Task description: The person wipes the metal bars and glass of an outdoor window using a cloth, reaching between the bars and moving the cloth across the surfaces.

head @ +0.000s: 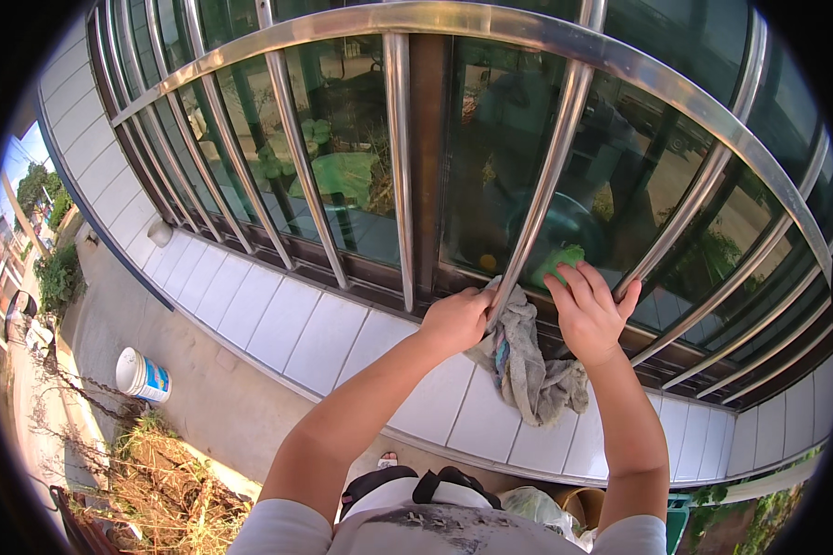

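My left hand (458, 319) is closed at the foot of a stainless steel bar (550, 166), gripping a grey cloth (538, 368). The cloth is bunched around the bar's lower end and drapes over the white tiled sill (402, 347). My right hand (593, 312) reaches between two bars to the lower part of the window glass (500, 139). Its thumb lies by the right-hand bar (687, 215). A bright green thing (561, 262) shows at its fingertips; whether it is held or lies behind the pane cannot be told.
A curved steel rail (486, 22) crosses the bars above my hands. A small cup-like container (160, 232) stands at the sill's left end. On the concrete below is a white bucket (142, 376), near dry straw (173, 485). A clear plastic bag (538, 510) lies below the sill.
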Available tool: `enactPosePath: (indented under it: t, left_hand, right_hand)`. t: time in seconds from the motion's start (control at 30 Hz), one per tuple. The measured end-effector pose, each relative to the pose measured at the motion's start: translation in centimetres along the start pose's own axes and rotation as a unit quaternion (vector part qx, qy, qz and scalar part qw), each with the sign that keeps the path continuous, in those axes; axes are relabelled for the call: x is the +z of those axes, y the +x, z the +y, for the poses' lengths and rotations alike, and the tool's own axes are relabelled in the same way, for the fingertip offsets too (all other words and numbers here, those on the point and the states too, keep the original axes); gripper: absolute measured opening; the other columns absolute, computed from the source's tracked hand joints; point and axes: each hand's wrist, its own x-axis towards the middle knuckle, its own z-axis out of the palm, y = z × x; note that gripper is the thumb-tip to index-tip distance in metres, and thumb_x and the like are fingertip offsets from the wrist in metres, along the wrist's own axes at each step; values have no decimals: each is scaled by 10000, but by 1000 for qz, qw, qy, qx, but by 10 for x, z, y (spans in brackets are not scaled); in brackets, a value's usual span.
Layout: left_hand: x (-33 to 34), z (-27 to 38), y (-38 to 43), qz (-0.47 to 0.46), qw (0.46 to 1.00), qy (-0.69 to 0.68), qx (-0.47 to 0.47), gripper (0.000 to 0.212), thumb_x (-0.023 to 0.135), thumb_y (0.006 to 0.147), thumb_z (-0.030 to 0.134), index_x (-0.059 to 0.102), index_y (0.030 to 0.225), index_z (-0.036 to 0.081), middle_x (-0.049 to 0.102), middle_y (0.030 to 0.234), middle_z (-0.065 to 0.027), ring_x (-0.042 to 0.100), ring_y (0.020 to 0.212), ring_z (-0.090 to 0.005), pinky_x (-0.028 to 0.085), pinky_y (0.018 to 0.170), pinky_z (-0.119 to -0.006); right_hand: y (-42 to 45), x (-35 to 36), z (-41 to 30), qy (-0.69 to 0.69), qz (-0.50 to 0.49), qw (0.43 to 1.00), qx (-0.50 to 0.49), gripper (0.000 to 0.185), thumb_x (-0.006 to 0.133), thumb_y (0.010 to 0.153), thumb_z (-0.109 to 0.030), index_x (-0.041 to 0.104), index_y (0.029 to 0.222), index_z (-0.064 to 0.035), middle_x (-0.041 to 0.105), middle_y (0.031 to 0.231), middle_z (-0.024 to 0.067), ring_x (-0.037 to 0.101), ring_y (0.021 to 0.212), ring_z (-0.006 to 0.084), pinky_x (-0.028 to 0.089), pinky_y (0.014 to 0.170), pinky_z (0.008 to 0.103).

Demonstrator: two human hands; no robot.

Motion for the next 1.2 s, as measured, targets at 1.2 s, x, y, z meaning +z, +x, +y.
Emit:
enactPosePath:
  t: [1.2]
  left_hand:
    - [-6, 19, -16, 4, 954, 176, -241, 773, 575, 797, 186, 182, 1463, 158, 665, 728, -108, 649, 633, -294, 512, 558, -431]
  right_hand:
    - [-8, 3, 12, 61, 28, 997, -26, 180, 571, 730, -169, 650, 888, -205, 601, 1021, -78, 556, 1017, 101, 187, 1007, 496]
